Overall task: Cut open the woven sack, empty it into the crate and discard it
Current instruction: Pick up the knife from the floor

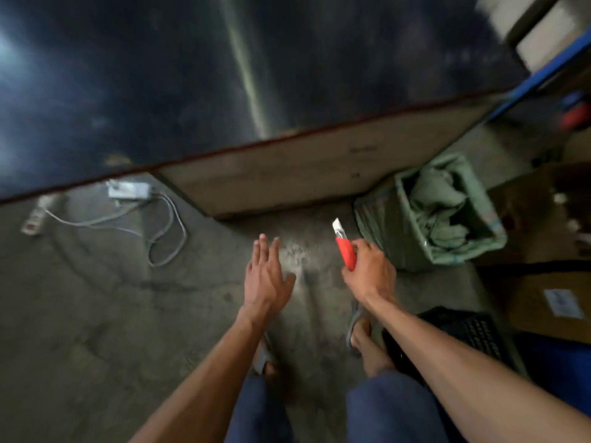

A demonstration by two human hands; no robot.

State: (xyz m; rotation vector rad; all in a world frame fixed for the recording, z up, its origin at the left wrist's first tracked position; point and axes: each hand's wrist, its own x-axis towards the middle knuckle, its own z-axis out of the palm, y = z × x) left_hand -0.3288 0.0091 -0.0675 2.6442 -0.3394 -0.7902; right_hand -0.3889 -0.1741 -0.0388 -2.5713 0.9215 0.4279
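The right hand grips a red box cutter, blade out. The green woven sack stands just right of it, nearer than the empty, spread left hand.

Looking down at the floor now: both feet are planted near the bottom centre, and the left hand hovers just left of the right hand, which grips the utility knife with its blade pointing to the far side. Far across the view runs the desk, its edge slanting from near left to far right. Left of the hands, a power strip and cable lie on the floor beside an adapter. To the right, a sack-lined bin stands against the desk's corner, crumpled sacks inside it. Nearer, at right, sits the crate, with a cardboard box just beyond it.
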